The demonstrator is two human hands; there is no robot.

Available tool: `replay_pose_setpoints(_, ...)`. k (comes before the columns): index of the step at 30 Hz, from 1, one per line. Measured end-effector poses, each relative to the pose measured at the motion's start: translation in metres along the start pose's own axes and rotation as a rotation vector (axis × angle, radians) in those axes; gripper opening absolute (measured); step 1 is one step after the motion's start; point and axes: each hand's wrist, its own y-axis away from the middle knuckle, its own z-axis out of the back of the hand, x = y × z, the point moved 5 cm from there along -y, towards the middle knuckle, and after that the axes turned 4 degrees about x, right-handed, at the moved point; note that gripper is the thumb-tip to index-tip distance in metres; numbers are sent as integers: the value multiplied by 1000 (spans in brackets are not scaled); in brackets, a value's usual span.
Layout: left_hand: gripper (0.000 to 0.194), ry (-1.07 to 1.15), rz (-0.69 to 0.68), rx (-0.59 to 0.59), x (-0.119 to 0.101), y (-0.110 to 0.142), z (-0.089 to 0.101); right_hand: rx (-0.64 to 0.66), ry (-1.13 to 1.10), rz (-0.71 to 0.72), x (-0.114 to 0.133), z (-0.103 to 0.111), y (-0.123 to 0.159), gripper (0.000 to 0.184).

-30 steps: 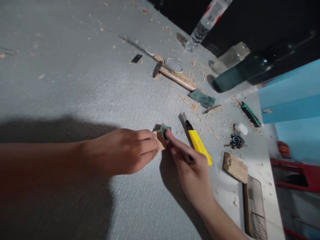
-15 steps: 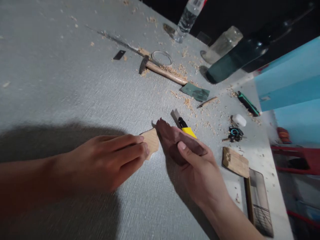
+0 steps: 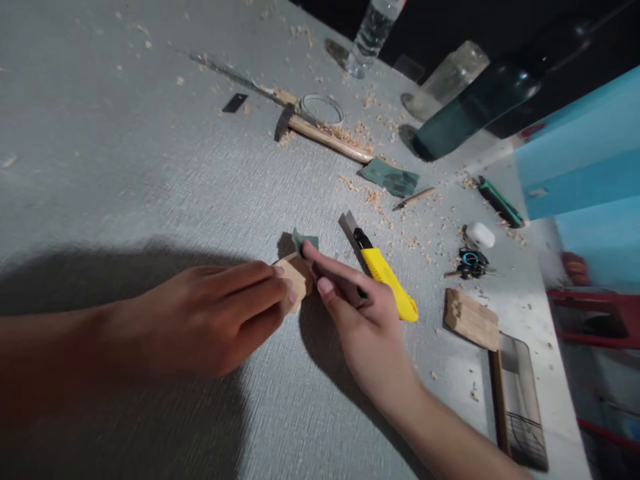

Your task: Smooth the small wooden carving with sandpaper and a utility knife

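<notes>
fingers of the left hand (image 3: 215, 323) pinch a small pale wood piece (image 3: 295, 275) over the desk (image 3: 280, 413); those of the right hand (image 3: 375, 340) are closed on folded sandpaper (image 3: 341, 283), its green corner at the wood's far edge. just beside the right hand lies a yellow snap-off knife (image 3: 387, 280), blade out. farther off are a wooden block (image 3: 471, 319), keys (image 3: 473, 264), a green abrasive sheet (image 3: 389, 177) by the handle end of a hammer (image 3: 327, 139), then a dark glass bottle (image 3: 470, 113) and a clear plastic bottle (image 3: 373, 37), its label cut off by the view.
</notes>
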Motion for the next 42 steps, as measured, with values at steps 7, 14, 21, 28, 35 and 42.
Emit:
replay_pose_setpoints(7, 22, 2, 39, 11, 5, -1, -4, 25, -41, -13, -6, 1, 8, 33)
replay_pose_setpoints(14, 26, 8, 34, -22, 5, 0, -9, -40, -35, 11, -11, -4, -3, 35)
replay_pose_setpoints(21, 30, -15, 28, -85, 4, 2, -6, 6, 112, 31, -1, -3, 11, 38)
replay_pose_setpoints(28, 28, 45, 5, -91, 4, 1, -9, -54, 17, 72, -5, -8, -9, 35)
replay_pose_setpoints(35, 30, 43, 17, -70, 3, 3, -9, 10, 43, -35, -5, 2, 22, 32)
replay_pose_setpoints(42, 31, 3, 12, -70, 5, 4, -5, -285, 91, 270, -16, 27, 39, 40)
